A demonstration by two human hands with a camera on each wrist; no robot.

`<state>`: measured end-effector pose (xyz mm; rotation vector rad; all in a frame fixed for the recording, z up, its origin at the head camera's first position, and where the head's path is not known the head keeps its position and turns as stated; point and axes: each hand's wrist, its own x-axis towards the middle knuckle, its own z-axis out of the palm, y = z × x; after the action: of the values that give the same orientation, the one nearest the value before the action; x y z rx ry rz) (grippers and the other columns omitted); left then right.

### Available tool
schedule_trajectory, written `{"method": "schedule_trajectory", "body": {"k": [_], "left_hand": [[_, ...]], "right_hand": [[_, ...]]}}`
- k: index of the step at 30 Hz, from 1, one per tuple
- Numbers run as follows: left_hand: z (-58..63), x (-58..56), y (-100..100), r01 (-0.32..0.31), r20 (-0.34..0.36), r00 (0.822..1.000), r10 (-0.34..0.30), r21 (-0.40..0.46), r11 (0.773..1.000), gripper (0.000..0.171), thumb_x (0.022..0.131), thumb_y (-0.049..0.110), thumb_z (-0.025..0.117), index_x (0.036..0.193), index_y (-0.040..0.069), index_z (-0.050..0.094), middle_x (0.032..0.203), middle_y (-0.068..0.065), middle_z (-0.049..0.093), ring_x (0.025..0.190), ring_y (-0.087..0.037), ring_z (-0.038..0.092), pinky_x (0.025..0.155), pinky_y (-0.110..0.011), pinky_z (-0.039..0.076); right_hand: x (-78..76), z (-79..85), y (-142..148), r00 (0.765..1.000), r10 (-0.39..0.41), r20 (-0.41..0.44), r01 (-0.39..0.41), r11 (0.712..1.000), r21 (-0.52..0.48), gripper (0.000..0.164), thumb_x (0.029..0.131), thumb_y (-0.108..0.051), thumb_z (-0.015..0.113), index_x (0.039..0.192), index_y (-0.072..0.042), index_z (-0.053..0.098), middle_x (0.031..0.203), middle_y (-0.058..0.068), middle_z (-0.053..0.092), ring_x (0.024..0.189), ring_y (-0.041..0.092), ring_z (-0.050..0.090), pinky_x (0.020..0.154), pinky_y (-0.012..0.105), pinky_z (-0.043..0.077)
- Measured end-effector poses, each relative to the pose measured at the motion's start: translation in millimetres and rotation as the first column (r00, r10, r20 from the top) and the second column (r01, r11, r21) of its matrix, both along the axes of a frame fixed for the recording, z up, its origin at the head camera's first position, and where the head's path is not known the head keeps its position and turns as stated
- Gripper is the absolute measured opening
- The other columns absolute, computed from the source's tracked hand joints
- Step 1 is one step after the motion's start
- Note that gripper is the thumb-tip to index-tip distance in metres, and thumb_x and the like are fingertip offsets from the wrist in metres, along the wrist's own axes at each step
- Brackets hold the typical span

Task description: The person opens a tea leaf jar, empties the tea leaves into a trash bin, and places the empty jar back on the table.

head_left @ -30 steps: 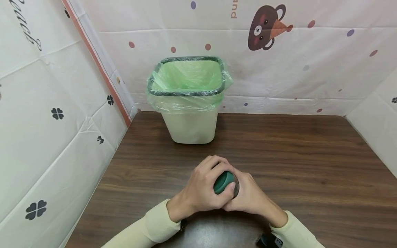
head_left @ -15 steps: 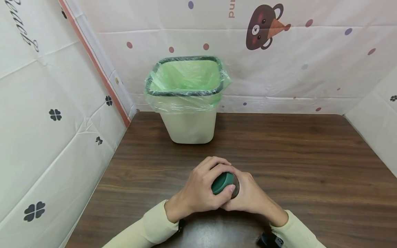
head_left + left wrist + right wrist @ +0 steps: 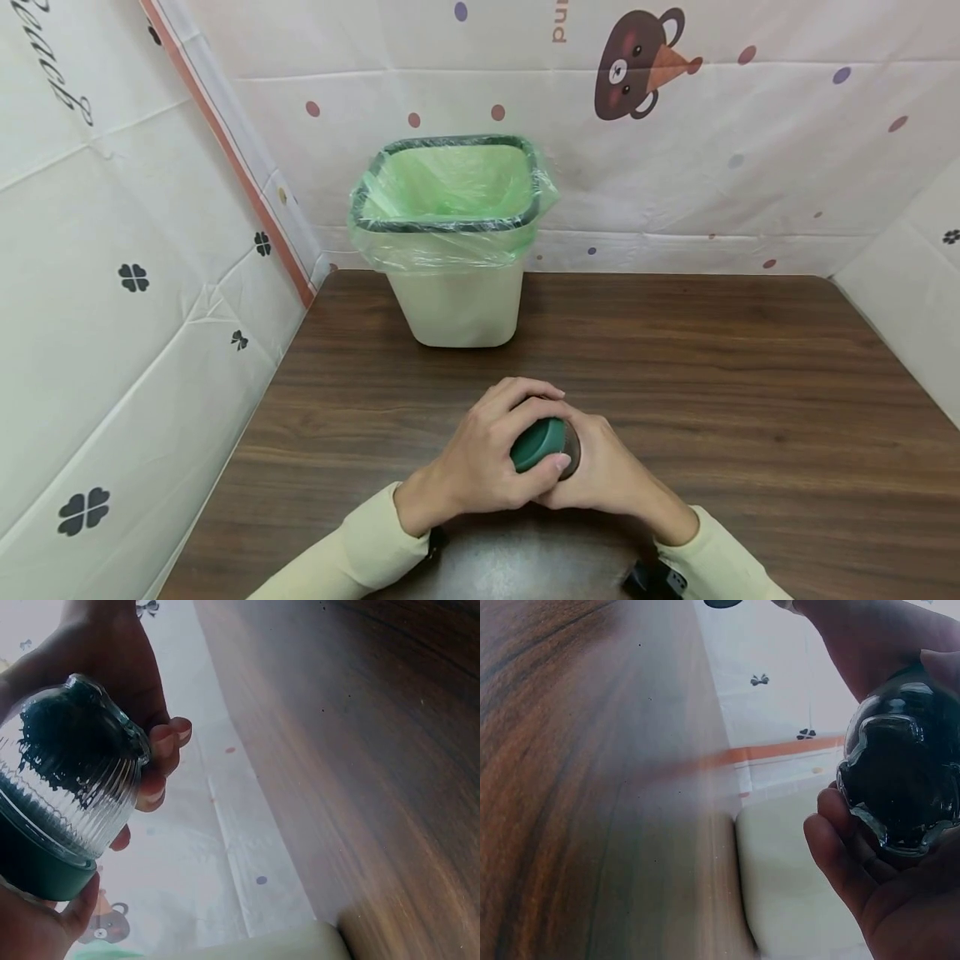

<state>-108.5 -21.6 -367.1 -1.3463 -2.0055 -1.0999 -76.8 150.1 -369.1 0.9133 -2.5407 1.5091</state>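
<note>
A ribbed glass jar (image 3: 112, 799) with dark contents and a green lid (image 3: 537, 444) is held between both hands, tilted, over the near middle of the table. My left hand (image 3: 483, 458) curls around the lid from the left, thumb below and fingers over the top. From the other side my right hand (image 3: 606, 467) grips the glass body, its fingers wrapped around the lower part. The jar's scalloped glass base (image 3: 900, 787) faces the right wrist camera, where the lid is mostly hidden behind the body.
A pale bin (image 3: 457, 308) lined with a green plastic bag (image 3: 450, 250) stands at the back left of the brown wooden table (image 3: 720, 367). Printed white sheets (image 3: 750, 183) enclose the back and sides. A small black device (image 3: 652, 579) sits at the right wrist.
The left hand's fingertips have shifted slightly to the right over the jar. Both hands keep their grip, and the head view has drifted a little.
</note>
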Motion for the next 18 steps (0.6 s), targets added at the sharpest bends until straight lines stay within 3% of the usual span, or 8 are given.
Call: {"method": "schedule_trajectory", "body": {"k": [4,12,18], "left_hand": [[1.7,-1.1,-2.0,0.045,-0.018,0.999,-0.045,-0.014,0.999,0.034,0.082,0.032,0.058,0.110,0.013,0.063,0.118,-0.004,0.055,0.109,-0.013,0.047,0.088,-0.031,0.042],[5.1,-4.3,-9.3,0.165,-0.032,0.986,-0.165,-0.018,0.986,0.043,0.081,0.035,0.060,0.116,0.012,0.060,0.123,-0.006,0.053,0.116,-0.018,0.044,0.093,-0.038,0.040],[9.5,-6.7,-8.8,0.199,-0.124,0.972,-0.199,-0.017,0.980,0.037,0.080,0.033,0.062,0.109,0.010,0.063,0.121,-0.010,0.055,0.116,-0.021,0.046,0.096,-0.036,0.039]], "right_hand": [[-1.1,-2.5,0.3,1.000,0.023,-0.015,-0.024,0.999,-0.026,0.056,0.058,-0.010,0.079,0.108,-0.018,0.054,0.090,-0.006,0.062,0.072,0.010,0.058,0.058,0.031,0.052],[-14.8,-37.1,9.2,0.995,0.074,-0.059,-0.076,0.996,-0.038,0.065,0.056,-0.014,0.081,0.114,-0.025,0.053,0.096,-0.008,0.060,0.079,0.011,0.057,0.064,0.031,0.052],[-11.1,-24.5,5.5,0.988,0.153,-0.018,-0.154,0.984,-0.086,0.060,0.059,-0.008,0.079,0.111,-0.021,0.053,0.096,-0.004,0.060,0.079,0.013,0.058,0.064,0.032,0.053]]}}
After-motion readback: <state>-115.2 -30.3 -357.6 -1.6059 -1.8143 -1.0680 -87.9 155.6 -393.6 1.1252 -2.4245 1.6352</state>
